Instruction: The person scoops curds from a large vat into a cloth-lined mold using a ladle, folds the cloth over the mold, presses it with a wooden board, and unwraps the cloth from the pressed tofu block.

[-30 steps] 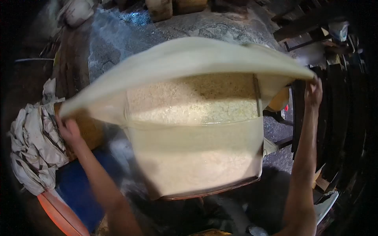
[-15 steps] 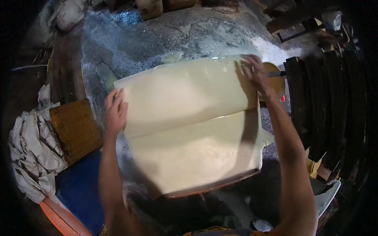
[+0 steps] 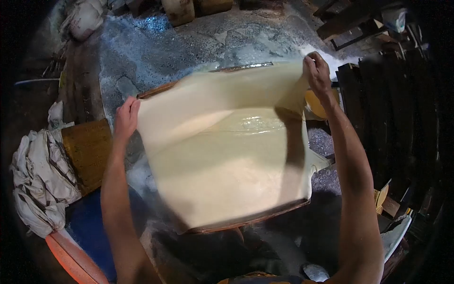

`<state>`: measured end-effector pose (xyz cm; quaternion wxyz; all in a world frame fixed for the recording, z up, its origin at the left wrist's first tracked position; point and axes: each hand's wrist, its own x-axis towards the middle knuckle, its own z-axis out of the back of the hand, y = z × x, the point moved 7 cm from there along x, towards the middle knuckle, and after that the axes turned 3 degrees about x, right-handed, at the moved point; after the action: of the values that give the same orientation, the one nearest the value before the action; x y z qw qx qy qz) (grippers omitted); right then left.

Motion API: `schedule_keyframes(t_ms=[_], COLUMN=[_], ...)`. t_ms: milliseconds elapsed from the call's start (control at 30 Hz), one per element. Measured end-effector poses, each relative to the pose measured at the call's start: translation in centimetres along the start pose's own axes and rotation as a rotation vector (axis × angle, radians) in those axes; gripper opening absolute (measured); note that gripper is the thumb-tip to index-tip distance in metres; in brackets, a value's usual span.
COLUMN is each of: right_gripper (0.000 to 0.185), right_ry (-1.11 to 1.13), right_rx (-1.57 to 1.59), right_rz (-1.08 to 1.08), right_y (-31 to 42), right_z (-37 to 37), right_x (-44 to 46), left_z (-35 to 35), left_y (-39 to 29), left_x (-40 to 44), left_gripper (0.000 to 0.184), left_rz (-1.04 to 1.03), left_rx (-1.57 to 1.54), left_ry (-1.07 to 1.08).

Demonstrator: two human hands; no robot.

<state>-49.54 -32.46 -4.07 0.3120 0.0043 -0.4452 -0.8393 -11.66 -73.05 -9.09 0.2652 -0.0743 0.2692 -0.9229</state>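
Head view, from near to far. Shows the frame's (image 3: 255, 221) near rim lowest, well below the left hand (image 3: 126, 118) and the right hand (image 3: 319, 73), between the forearms. Covers that frame with the pale cloth (image 3: 222, 175), spread from this rim up to both grips, with a wet shine between and below the hands, and with a loose corner poking out below the right one. Below and left of the left grip, sets an orange strip (image 3: 75, 260), a blue sheet (image 3: 90, 236), heaped white cloths (image 3: 40, 180) and a wooden board (image 3: 90, 154). Pinches the cloth's far left corner in the left hand, beside the frame. Shows dark slats (image 3: 373, 128) right of the right grip and a yellow disc (image 3: 318, 103) just below it. Clutches the cloth's far right corner in the curled right hand. Beyond both grips, shows the floor (image 3: 189, 47), then blocks (image 3: 178, 10).
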Motion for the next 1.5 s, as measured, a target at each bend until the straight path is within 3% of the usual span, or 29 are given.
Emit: schedule_keyframes(t_ms=[67,133,200,233,267,333,400,500,700,833,867,933,1000,1067,1167,1233,1267,1300,1333,1367,1400,1433,1467,1500], right_gripper=[0.026,0.025,0.021,0.019,0.018,0.015,0.018,0.021,0.02,0.02,0.021,0.025,0.026,0.024,0.026,0.028,0.029,0.033,0.034,0.035,0.036,0.037,0.037,0.038], right_ry=[0.011,0.162,0.429,0.502,0.574,0.659,0.644,0.527,0.329,0.29,0.302,0.306,0.397,0.43,0.482,0.549,0.556,0.579,0.526,0.466,0.402,0.34,0.278,0.214], right_rx=[-0.072,-0.334,-0.361,-0.383,-0.405,-0.504,-0.598,-0.57,-0.504,-0.516,-0.452,-0.334,-0.311,-0.285,-0.237,-0.171,-0.138,-0.198,-0.164,-0.125,-0.079,0.081,0.256,0.45], right_rz=[0.01,0.161,0.145,0.245,0.346,0.275,0.213,0.084,-0.117,-0.277,-0.23,-0.136,-0.224,-0.443,-0.286,-0.474,-0.564,-0.494,-0.562,-0.627,-0.689,-0.89,-1.08,-1.259], right_y=[0.9,1.1,0.7,1.6,2.7,3.6,-1.5,-3.7,-7.3,-9.1,-9.8,-11.7,-11.4,-11.1,-9.7,-11.1,-11.8,-8.4,-9.1,-11.4,-12.7,-13.2,-13.1,-12.5], right_z=[2.6,5.0,6.9,7.9,8.5,9.6,10.9,11.7,12.1,12.9,12.1,10.3,6.4,5.7,5.4,5.1,4.9,5.3,5.1,3.7,2.9,2.8,2.2,1.0], right_x=[-1.9,-5.3,-11.1,-14.1,-17.2,-22.7,-30.0,-36.8,-43.0,-43.2,-44.0,-46.0,-46.1,-45.6,-45.1,-47.1,-47.3,-45.0,-45.1,-46.7,-47.5,-47.9,-48.2,-48.3], left_z=[0.9,1.3,0.9,0.2,-0.6,-1.9,-2.3,-5.2,-6.9,-10.5,-11.2,-10.0,-9.1,-11.2,-13.1,-14.2,-14.4,-13.5,-12.6,-16.5,-16.8,-17.0,-17.1,-17.9], left_y=[-0.1,-2.2,-3.3,-3.2,-1.8,-1.6,-3.9,-2.8,-2.6,2.8,3.7,-1.2,-1.5,1.6,3.6,3.6,3.2,1.6,-0.1,5.2,5.4,5.3,4.9,3.9], left_x=[-3.0,-7.9,-14.4,-18.2,-22.1,-29.3,-34.3,-40.7,-42.6,-45.4,-46.2,-42.4,-40.0,-41.1,-44.0,-46.3,-45.6,-45.1,-44.5,-48.2,-48.3,-48.5,-47.8,-46.8], left_gripper=[0.022,0.026,0.027,0.029,0.028,0.031,0.04,0.05,0.055,0.052,0.051,0.045,0.037,0.03,0.026,0.026,0.027,0.028,0.03,0.029,0.027,0.028,0.027,0.026], left_rz=[-0.117,-0.258,-0.406,-0.42,-0.328,-0.275,-0.217,-0.102,0.069,0.153,0.156,0.164,0.205,0.298,0.468,0.573,0.615,0.586,0.515,0.758,0.881,1.009,1.094,1.084], left_rx=[0.099,0.255,0.425,0.505,0.446,0.522,0.394,0.444,0.517,0.576,0.6,0.432,0.178,-0.177,0.032,0.215,0.123,-0.072,-0.262,-0.346,-0.143,0.044,0.168,0.229], left_ry=[0.064,0.099,0.115,0.172,0.174,0.137,-0.002,-0.047,-0.076,0.03,0.07,0.082,0.069,0.047,0.268,0.454,0.378,0.158,-0.044,0.085,0.093,0.119,0.183,0.386])
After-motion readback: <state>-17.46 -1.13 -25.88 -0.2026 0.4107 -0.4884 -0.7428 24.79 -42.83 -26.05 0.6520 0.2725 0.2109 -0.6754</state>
